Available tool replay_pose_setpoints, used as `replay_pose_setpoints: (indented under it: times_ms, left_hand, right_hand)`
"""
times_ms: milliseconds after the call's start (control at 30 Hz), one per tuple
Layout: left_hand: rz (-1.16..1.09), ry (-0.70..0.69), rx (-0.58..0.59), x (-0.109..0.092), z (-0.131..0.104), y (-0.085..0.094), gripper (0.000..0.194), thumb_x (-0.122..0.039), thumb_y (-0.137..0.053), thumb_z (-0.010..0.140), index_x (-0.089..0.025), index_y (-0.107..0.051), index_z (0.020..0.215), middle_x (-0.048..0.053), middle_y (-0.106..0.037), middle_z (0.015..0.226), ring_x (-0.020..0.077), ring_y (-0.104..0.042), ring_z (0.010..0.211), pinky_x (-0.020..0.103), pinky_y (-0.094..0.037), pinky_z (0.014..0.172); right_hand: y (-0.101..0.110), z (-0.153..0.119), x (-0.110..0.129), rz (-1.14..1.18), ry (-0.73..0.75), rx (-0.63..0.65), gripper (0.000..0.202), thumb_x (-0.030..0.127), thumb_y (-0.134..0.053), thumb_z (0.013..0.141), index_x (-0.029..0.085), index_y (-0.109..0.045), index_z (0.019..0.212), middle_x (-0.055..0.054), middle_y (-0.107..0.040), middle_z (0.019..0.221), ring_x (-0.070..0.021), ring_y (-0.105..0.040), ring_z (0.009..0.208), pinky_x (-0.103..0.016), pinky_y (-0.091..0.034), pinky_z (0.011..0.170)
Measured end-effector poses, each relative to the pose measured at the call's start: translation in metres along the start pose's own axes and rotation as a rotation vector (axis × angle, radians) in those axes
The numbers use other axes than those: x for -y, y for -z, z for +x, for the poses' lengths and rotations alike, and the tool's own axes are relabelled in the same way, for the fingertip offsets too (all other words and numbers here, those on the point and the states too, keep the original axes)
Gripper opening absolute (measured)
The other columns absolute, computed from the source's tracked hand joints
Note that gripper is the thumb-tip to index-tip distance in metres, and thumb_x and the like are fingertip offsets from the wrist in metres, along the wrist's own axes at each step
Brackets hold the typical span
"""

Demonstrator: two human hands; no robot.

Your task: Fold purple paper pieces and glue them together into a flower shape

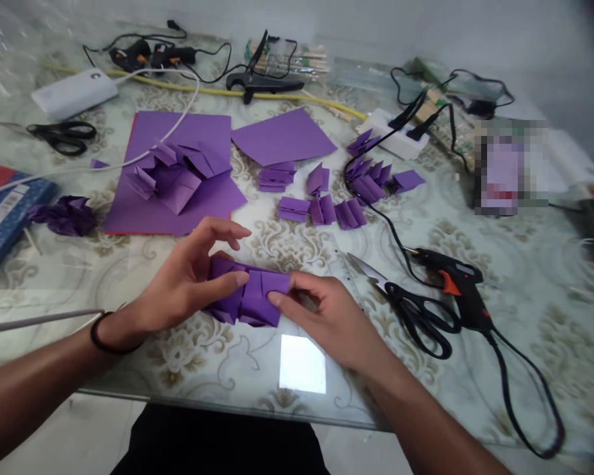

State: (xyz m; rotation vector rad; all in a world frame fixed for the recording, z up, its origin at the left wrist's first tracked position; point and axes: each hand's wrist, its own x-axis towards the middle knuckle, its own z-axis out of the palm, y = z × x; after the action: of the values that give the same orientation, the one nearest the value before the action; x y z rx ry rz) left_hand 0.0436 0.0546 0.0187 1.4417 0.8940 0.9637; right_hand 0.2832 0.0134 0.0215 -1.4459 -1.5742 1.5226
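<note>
- Paper [260, 297], folded, sits between left hand [181, 287] and right hand [334, 316].
- Right pinches its edge.
- Left thumb overlaps it; some fingers hidden, I can't tell that grip.

Left fingers [222, 229] curved, right fingers [291, 310] pinched

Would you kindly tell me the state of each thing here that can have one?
Purple paper piece: folded, held
Left hand: thumb on piece, index finger raised
Right hand: pinching the piece's right end
Small purple pieces: folded
Purple wad: crumpled
Glue gun: lying on its side
Nearer scissors: lying flat
Farther scissors: lying flat, apparently shut
Black cutter: spread open
Power strip: black plugs inserted
White power bank: lying flat
</note>
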Motion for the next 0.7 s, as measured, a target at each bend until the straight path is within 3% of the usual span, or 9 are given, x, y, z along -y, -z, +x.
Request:
replay_pose_setpoints:
  times_ms: [133, 300, 367, 467, 700]
  left_hand:
    - [-0.166, 0.235, 0.120, -0.006, 0.000, 0.002, 0.037, -0.022, -0.078, 0.091, -0.027, -0.070, 0.127, 0.005, -0.067, 0.117, 0.0190, -0.063, 0.104, 0.028, -0.054, 0.082]
    - [-0.090, 0.435, 0.261, -0.020, 0.004, 0.001, 0.028, -0.030, -0.076, 0.093, -0.023, -0.073, 0.120, 0.005, -0.075, 0.110, 0.0189, -0.067, 0.094, 0.028, -0.052, 0.078]
    - [-0.011, 0.466, 0.314, -0.024, 0.006, 0.000, 0.021, -0.036, -0.074, 0.095, -0.020, -0.075, 0.108, 0.002, -0.073, 0.096, 0.0164, -0.064, 0.084, 0.026, -0.049, 0.073]
    - [0.082, 0.493, 0.367, -0.027, 0.007, 0.000, 0.027, -0.043, -0.073, 0.096, -0.017, -0.075, 0.089, -0.002, -0.064, 0.077, 0.0118, -0.053, 0.069, 0.023, -0.039, 0.062]
    - [0.092, 0.538, 0.398, -0.024, 0.003, 0.000, 0.026, -0.037, -0.076, 0.092, -0.016, -0.074, 0.078, -0.003, -0.062, 0.066, 0.0092, -0.046, 0.060, 0.021, -0.032, 0.053]
  right_hand:
    - [0.002, -0.001, 0.000, 0.144, -0.013, -0.024, 0.029, 0.044, -0.067, 0.097, 0.021, -0.061, 0.079, 0.002, -0.056, 0.074, -0.0149, -0.049, 0.067, -0.031, -0.037, 0.062]
    - [0.002, -0.002, 0.000, 0.159, 0.010, -0.027, 0.027, 0.039, -0.066, 0.097, 0.021, -0.059, 0.078, 0.002, -0.055, 0.073, -0.0146, -0.050, 0.069, -0.031, -0.039, 0.065]
    - [0.001, -0.002, 0.002, 0.142, 0.012, -0.018, 0.027, 0.039, -0.066, 0.097, 0.021, -0.058, 0.077, 0.003, -0.054, 0.072, -0.0142, -0.049, 0.068, -0.030, -0.039, 0.064]
    - [0.001, -0.002, 0.004, 0.107, 0.008, -0.001, 0.029, 0.038, -0.066, 0.096, 0.021, -0.057, 0.074, 0.003, -0.052, 0.070, -0.0134, -0.047, 0.066, -0.029, -0.039, 0.061]
    - [0.000, -0.002, 0.007, 0.044, 0.015, 0.054, 0.027, 0.039, -0.067, 0.094, 0.020, -0.063, 0.075, 0.002, -0.057, 0.070, -0.0138, -0.049, 0.067, -0.029, -0.040, 0.061]
